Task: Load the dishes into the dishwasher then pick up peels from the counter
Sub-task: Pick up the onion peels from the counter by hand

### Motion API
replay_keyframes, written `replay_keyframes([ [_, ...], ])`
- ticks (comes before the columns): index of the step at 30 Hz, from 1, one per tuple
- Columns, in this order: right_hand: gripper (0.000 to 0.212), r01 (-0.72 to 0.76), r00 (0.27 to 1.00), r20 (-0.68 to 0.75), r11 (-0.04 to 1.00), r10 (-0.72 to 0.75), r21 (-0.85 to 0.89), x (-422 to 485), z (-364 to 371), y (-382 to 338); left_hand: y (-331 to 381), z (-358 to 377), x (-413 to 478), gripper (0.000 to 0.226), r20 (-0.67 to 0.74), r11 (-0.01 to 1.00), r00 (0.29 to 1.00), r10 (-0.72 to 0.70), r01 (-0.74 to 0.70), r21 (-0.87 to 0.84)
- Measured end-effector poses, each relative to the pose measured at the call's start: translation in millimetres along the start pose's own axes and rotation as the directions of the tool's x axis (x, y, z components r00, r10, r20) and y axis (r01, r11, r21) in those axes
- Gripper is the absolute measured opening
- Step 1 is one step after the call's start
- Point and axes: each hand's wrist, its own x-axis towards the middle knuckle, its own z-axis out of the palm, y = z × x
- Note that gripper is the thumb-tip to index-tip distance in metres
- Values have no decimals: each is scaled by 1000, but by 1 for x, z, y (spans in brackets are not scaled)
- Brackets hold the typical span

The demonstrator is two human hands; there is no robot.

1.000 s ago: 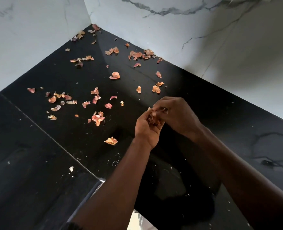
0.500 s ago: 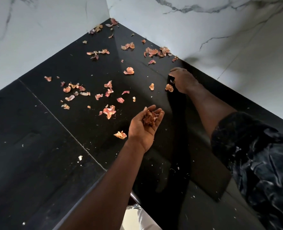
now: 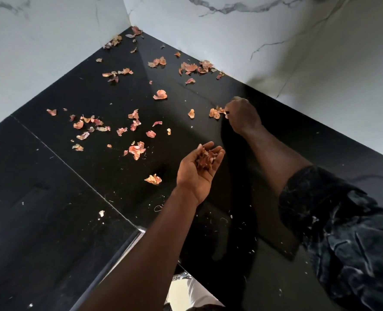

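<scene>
The surface (image 3: 51,221) was glossy black, flecked with small pale specks and crossed by a thin pale seam. The peels (image 3: 160,94) scattered over it were orange, salmon pink and reddish, some with paler papery edges. Those heaped in the left hand (image 3: 196,175) looked a darker brownish red. The walls (image 3: 320,63) were white marble with grey veins. The sleeve (image 3: 343,232) was blue-black, mottled with pale streaks.

head cam | looks steeply down | close over counter (image 3: 51,221) corner | single view
</scene>
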Motion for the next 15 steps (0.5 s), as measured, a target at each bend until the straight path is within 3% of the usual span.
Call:
replay_keyframes([
  [4, 24, 23, 994, -102, 1000, -24, -16, -18, -1, -9, 2, -3, -4, 32, -6, 1000, 1000, 14, -14, -14],
  [9, 20, 10, 998, -65, 1000, -9, 21, -47, -2, -10, 8, -14, -9, 32, -31, 999, 999, 35, -36, -35],
  [13, 13, -81, 992, -74, 960, 105, 266, -86, -20, -21, 6, -23, -8, 33, -77, 999, 996, 38, -41, -35],
  [15, 13, -44, 993, -83, 914, 85, 403, -108, -35, -39, 2, -25, -6, 34, -105, 998, 994, 31, -36, -41],
])
